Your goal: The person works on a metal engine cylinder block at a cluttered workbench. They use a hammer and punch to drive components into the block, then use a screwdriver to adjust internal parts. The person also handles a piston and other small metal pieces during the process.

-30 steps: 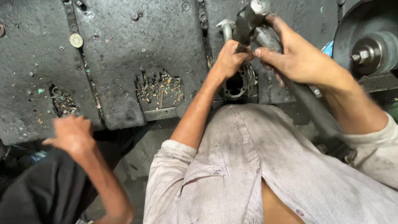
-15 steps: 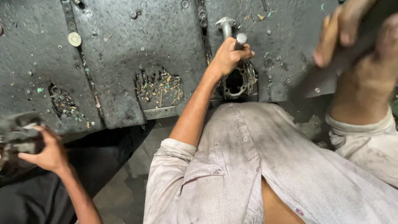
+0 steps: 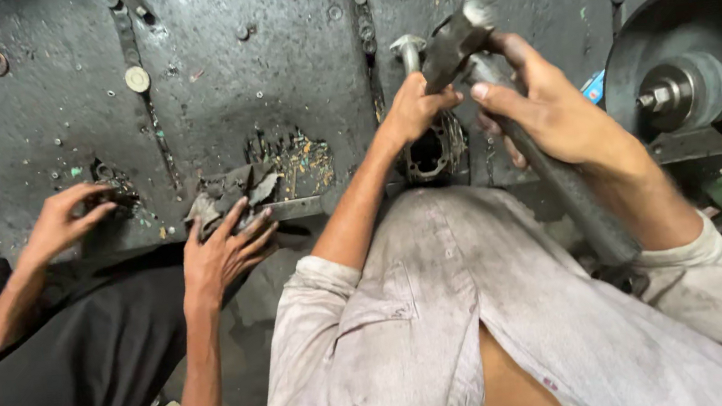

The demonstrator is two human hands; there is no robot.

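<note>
Now, step in hand: striking work, as I judge it; a punch-like metal rod is set on a part and a hammer is poised just above it.
Left hand (image 3: 412, 110): fingers curled shut around the metal rod (image 3: 407, 48), holding it upright on the round metal part (image 3: 430, 150).
Right hand (image 3: 552, 111): fingers wrapped tight round the dark handle of the hammer (image 3: 495, 95), gripping close below the head; the head tilts up and left, touching or almost touching the rod's flared top, I cannot tell which.
Round metal part: sits at the near edge of the worktop (image 3: 272, 76), just beyond the person's lap, directly under the left hand; its ring-shaped opening faces up.
Worktop: a black, greasy steel plate with washers, bolts and small scraps scattered over it.
Co-worker's hands: a second person in a black sleeve sits to the left; one hand (image 3: 224, 247) lies spread on a crumpled dark rag (image 3: 231, 194) at the plate's edge, the other hand (image 3: 60, 221) reaches to a small heap of debris farther left. Both are well apart from the rod.
Right side: a red-rimmed wheel (image 3: 703, 69) with a central nut stands near the hammer arm.
Next move calls for: by my reading, a square blow on the rod's top, with the left hand keeping the rod plumb and its fingers below the struck end.
</note>
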